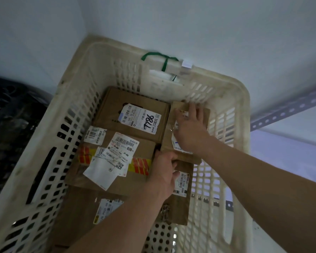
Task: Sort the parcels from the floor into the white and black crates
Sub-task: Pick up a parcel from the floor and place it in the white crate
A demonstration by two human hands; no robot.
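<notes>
Black crate (11, 110): just beside the white crate's left wall; dim, contents not legible.
White crate (232, 83): slotted plastic, pushed into a wall corner, seen from above; several brown cardboard parcels lie flat on its floor.
Near parcel (84, 212): at the white crate's near-left; label partly hidden by the left forearm, and the taped parcel overlaps its far edge.
Taped parcel (115, 161): middle-left of the white crate; a red-and-yellow tape band runs across it, with several white labels, one reading 030.
7786 parcel (131, 114): far-left of the white crate, touching the taped parcel's far edge; "7786" is handwritten on its label.
Green strap (164, 61): tied over the white crate's far rim.
Left hand (164, 170): inside the white crate, right of the taped parcel; grip curled round the near edge of the small parcel.
Small parcel (170, 139): far-right of the white crate, just beside the 7786 parcel; its near end lies over the lower parcel.
Lower parcel (179, 207): against the white crate's right wall, near side, label showing.
Right hand (190, 128): flat on top of the small parcel; grip wide, fingers spread and pressing down.
Metal rail (290, 106): slotted, outside the white crate to its right.
</notes>
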